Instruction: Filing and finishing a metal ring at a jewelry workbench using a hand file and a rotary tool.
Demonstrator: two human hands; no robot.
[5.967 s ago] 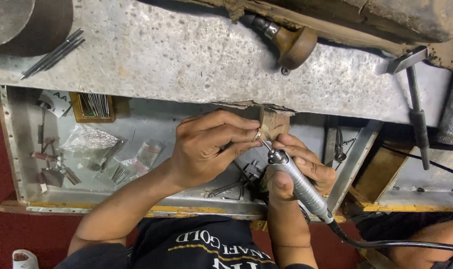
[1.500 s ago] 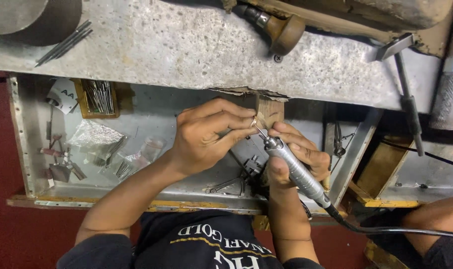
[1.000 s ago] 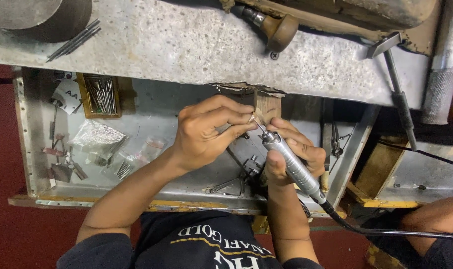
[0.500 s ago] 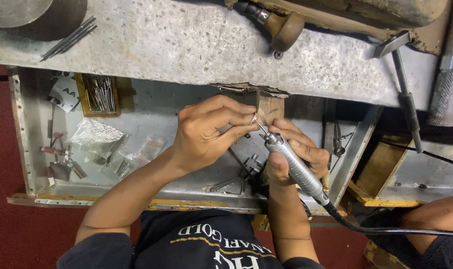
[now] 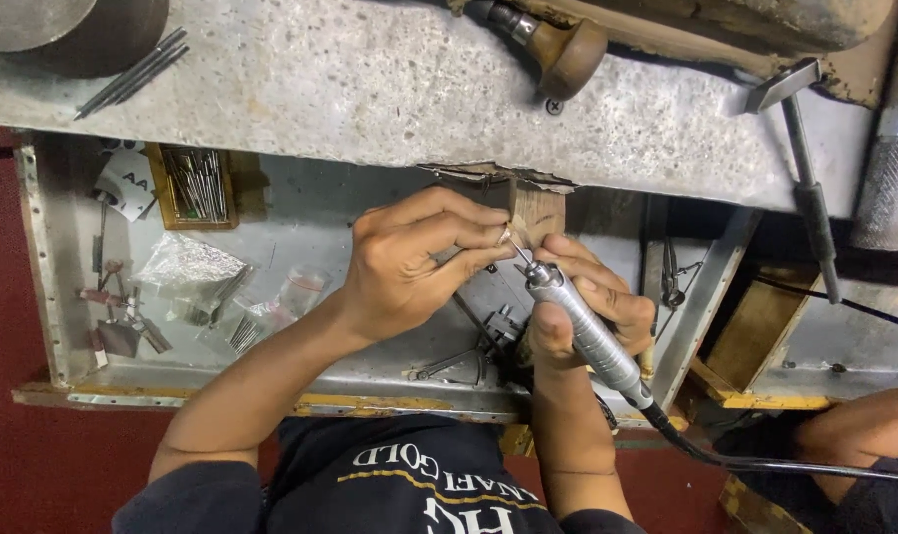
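You're mid-grind: your left hand (image 5: 399, 267) pinches a tiny workpiece against the wooden bench pin (image 5: 538, 210), right hand (image 5: 592, 311) gripping the rotary handpiece (image 5: 582, 331). Next, hold the bur steady on it.

This is a small craft workshop, probably for jewellery. Beyond the fingers (image 5: 469, 237) lies a worn metal-covered bench top (image 5: 370, 89) with a wooden-handled tool (image 5: 557, 44) and a hammer (image 5: 805, 158). Under the fingers is a metal tray drawer (image 5: 43, 297) with burs in a small wooden box (image 5: 194, 185) and scattered hand tools.
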